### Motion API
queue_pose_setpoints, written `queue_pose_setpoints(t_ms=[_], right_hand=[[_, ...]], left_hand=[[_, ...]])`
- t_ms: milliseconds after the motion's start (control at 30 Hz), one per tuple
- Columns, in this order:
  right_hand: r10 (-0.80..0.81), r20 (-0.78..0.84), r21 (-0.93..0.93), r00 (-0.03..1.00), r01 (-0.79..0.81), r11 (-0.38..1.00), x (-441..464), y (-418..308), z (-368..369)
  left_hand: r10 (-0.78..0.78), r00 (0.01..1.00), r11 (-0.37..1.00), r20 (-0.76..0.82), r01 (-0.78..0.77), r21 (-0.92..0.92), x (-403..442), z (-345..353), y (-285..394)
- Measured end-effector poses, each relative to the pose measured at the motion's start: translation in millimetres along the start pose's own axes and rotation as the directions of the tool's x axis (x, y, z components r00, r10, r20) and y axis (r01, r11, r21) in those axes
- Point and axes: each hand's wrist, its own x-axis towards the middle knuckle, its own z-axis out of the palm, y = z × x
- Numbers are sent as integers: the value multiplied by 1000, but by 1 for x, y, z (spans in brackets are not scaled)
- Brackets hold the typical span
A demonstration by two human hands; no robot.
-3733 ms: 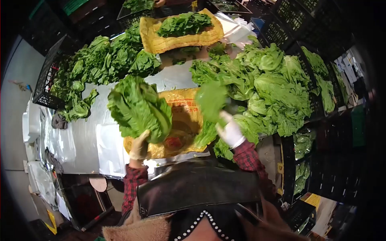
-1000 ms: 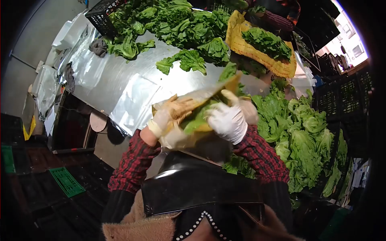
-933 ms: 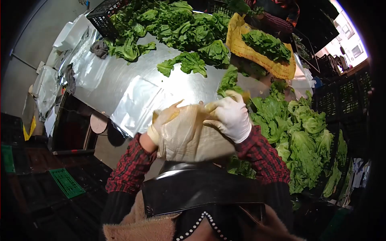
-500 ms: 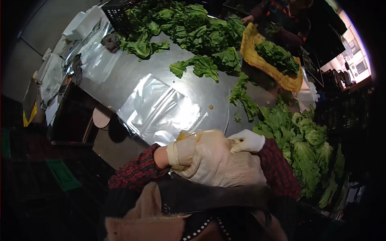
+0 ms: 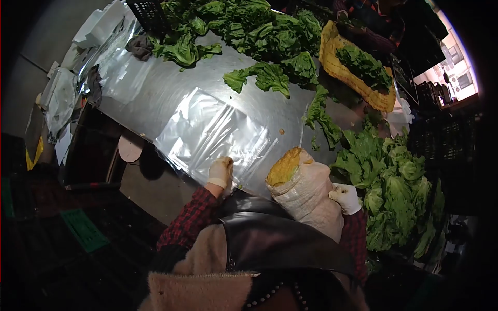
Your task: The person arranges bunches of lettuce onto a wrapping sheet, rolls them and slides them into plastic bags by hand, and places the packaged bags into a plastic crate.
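Note:
A cream-coloured sack point(image 5: 316, 197) stands against my front at the table's near edge. Its mouth is rolled back and shows a yellow inside, with a bit of green in it. My right hand point(image 5: 345, 198), in a white glove, is closed on the sack's right side. To the left of the sack, my left hand point(image 5: 221, 172), also gloved, is closed above the near edge of a stack of clear plastic bags point(image 5: 207, 132). What its fingers hold, if anything, is hidden.
Loose lettuce point(image 5: 397, 192) is heaped at my right, with more leafy greens point(image 5: 259, 39) along the table's far side. A yellow sack point(image 5: 332, 57) with greens lies at the far right, near another person. A black crate point(image 5: 148, 18) stands at the far left of the metal table point(image 5: 155, 83).
Both hands were together on the sack in front of me. My left hand has let go and moved left to the bags. The sack is now more upright, its yellow mouth showing.

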Motion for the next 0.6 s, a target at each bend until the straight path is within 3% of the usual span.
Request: queue_pose_setpoints(t_ms=[133,267,400,500,600], right_hand=[[-11,-24,-28,1000,11,1000,6,5,5],[-52,-59,-22,997,51,998,15,1,19],[-15,-102,-112,995,4,994,29,-17,42],[-1,-19,-281,1000,-4,960,44,-34,60],[-24,47,-298,999,37,954,57,-35,60]], left_hand=[[108,980,993,-168,-113,-19,19,4,7],[-47,992,992,-116,32,-124,31,-10,25],[86,983,986,-159,-107,-131,38,-30,39],[281,957,958,-70,-275,83,56,-28,49],[281,960,958,-16,-279,64,58,-36,71]])
